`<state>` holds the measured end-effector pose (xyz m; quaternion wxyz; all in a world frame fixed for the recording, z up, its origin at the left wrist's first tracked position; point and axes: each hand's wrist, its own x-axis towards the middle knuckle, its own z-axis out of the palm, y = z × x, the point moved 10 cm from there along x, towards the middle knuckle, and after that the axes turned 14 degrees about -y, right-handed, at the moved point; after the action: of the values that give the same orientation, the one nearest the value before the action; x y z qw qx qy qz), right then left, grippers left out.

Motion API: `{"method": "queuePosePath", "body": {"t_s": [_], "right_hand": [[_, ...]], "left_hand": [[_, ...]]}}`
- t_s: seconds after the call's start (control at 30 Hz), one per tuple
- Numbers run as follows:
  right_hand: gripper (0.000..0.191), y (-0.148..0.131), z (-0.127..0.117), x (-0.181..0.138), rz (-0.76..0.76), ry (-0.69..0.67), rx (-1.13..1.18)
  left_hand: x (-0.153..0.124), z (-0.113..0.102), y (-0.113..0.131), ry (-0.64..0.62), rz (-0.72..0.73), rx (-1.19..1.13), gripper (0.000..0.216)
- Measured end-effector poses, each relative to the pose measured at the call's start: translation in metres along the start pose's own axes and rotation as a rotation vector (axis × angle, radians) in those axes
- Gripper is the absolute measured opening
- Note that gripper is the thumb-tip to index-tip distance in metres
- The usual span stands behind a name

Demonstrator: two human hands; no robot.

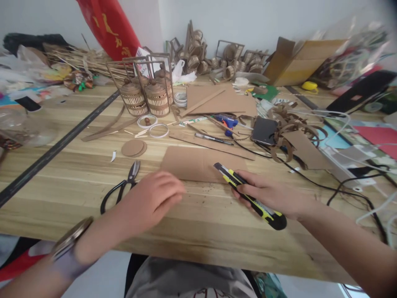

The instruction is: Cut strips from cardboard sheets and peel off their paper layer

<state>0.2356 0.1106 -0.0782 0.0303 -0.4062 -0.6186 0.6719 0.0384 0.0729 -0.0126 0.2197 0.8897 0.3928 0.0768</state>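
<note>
My right hand (273, 194) grips a yellow-and-black utility knife (248, 194), its blade end pointing up-left onto the near edge of a flat cardboard sheet (192, 163). My left hand (151, 200) hovers low over the wooden table (198, 223) just left of that sheet, fingers together and curved, blurred by motion, with nothing visible in it. A watch sits on my left wrist (70, 240). Black scissors (122, 186) lie shut on the table just left of my left hand.
Round cardboard discs (134, 147), tape rings (159, 130), a pen (214, 138), a blue glue gun (228, 122), a phone (264, 130) and curled cardboard strips (288, 128) lie beyond the sheet. Woven cardboard lanterns (145, 97) stand at the back. Black cables (341, 190) run along the right side.
</note>
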Motion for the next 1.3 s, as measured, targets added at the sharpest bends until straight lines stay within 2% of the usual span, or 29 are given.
{"method": "queuePosePath", "body": {"t_s": [0.1, 0.2, 0.37, 0.47, 0.57, 0.63, 0.73, 0.87, 1.1, 1.3], "right_hand": [[0.02, 0.005, 0.003, -0.001, 0.008, 0.013, 0.113], [0.021, 0.01, 0.007, -0.005, 0.01, -0.002, 0.185], [0.024, 0.017, 0.006, -0.011, 0.024, 0.045, 0.308], [0.021, 0.015, 0.0, -0.008, 0.024, 0.066, 0.263], [0.026, 0.001, -0.005, 0.001, 0.027, 0.018, 0.05], [0.031, -0.013, -0.007, 0.009, 0.043, -0.009, -0.218], [0.028, -0.035, -0.009, 0.021, 0.064, 0.032, -0.689], [0.021, -0.049, -0.001, 0.041, 0.108, 0.051, -1.09], [0.022, -0.042, 0.008, 0.066, 0.277, -0.089, -1.361], [0.021, -0.04, 0.013, 0.069, 0.219, -0.104, -1.467]], "left_hand": [[0.045, 0.001, -0.023, 0.066, -0.044, 0.135, 0.027], [0.082, 0.015, -0.035, 0.034, -0.031, 0.225, 0.024], [0.119, 0.012, -0.045, 0.083, -0.074, 0.325, 0.028], [0.138, 0.009, -0.049, 0.053, -0.087, 0.33, 0.038], [0.156, 0.012, -0.062, -0.023, -0.147, 0.291, 0.052], [0.164, 0.018, -0.067, -0.074, -0.162, 0.284, 0.059], [0.169, 0.033, -0.072, -0.159, -0.164, 0.29, 0.067], [0.169, 0.045, -0.071, -0.163, -0.143, 0.324, 0.072], [0.169, 0.045, -0.067, -0.119, -0.119, 0.324, 0.075], [0.169, 0.044, -0.066, -0.112, -0.113, 0.289, 0.075]]}}
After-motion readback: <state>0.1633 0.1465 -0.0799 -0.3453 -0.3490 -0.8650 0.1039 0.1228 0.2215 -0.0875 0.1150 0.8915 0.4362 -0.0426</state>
